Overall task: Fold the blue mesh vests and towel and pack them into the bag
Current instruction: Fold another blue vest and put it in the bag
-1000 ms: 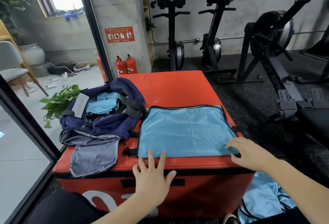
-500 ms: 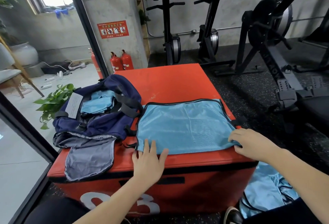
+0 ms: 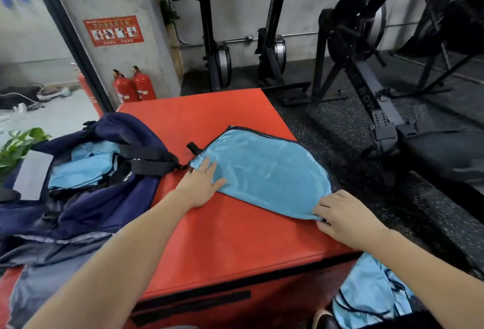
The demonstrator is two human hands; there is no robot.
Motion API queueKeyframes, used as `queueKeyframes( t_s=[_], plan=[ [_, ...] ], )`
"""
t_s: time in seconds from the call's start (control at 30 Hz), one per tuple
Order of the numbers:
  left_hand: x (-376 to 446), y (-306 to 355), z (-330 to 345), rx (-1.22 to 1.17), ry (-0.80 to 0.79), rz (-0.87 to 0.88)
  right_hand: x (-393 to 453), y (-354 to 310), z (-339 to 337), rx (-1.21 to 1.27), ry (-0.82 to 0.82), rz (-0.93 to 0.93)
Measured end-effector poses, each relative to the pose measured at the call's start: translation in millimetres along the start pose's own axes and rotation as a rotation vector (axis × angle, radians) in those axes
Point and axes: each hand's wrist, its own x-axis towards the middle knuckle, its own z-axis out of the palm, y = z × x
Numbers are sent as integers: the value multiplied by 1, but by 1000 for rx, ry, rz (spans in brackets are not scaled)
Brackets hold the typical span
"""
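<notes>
Light blue mesh vest (image 3: 264, 171) with dark trim lies doubled over on red padded worktop (image 3: 235, 237). Left hand (image 3: 201, 184) flat, fingers straight on near-left edge; right hand (image 3: 343, 218) pinches near-right corner.

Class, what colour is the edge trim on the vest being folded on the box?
Black trim on the light blue vest; head view shows it.

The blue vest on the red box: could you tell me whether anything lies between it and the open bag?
Mostly clear red box top separates the blue vest from the navy bag. Only the bag's black straps lie across that side of its opening, where folded blue pieces already sit.
</notes>
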Motion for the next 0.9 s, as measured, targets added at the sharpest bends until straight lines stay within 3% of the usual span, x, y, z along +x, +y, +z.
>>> queueKeyframes(
  t_s=[0.1,0.2,0.4,0.53,0.7,0.8,0.9],
  plan=[
    [41,-7,-16,164,61,65,9,-16,4,47,27,-33],
    [61,-16,-26,166,125,14,21,-40,1,111,41,-79],
    [20,-16,-31,232,183,-70,56,-102,-22,201,-131,-47],
    [-40,1,-24,27,218,-23,85,-155,-40,373,-307,24],
    [-120,1,-10,-294,261,77,96,-209,-55,811,-274,0],
    [-159,-9,2,-352,232,55,85,-203,-61,890,-290,-40],
    [-185,-16,11,-402,182,70,67,-163,-58,799,-264,1]
  ],
)
